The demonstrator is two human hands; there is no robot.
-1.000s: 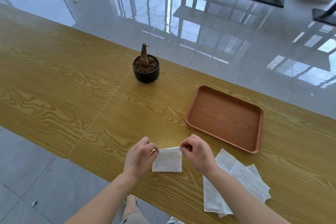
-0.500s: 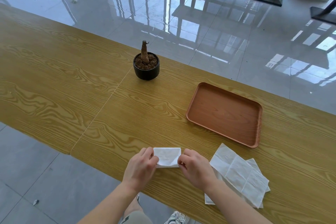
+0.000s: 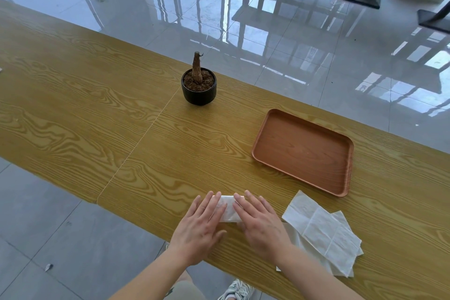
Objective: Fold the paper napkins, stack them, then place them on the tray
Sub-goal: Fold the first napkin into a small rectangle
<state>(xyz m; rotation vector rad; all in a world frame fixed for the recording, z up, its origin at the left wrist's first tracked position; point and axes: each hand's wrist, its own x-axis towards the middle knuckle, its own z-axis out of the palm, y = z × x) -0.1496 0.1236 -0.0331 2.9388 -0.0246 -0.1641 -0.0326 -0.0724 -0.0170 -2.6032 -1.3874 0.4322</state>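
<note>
Where both hands had just pinched its corners, left hand (image 3: 199, 224) and right hand (image 3: 260, 224) lay flat together, pressing the folded napkin (image 3: 229, 209) at 6 o'clock: crease likely set, unfolded napkins (image 3: 323, 234) at 4 o'clock, tray (image 3: 302, 153) at 2 o'clock pending.

- A head-worn camera is looking forward and down, close above the wooden table (image 3: 73, 109).
- It is facing across it toward the glossy tiled floor (image 3: 292, 44).

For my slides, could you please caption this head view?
Left hand and right hand press a folded napkin on the table; loose napkins and tray lie alongside.
</note>
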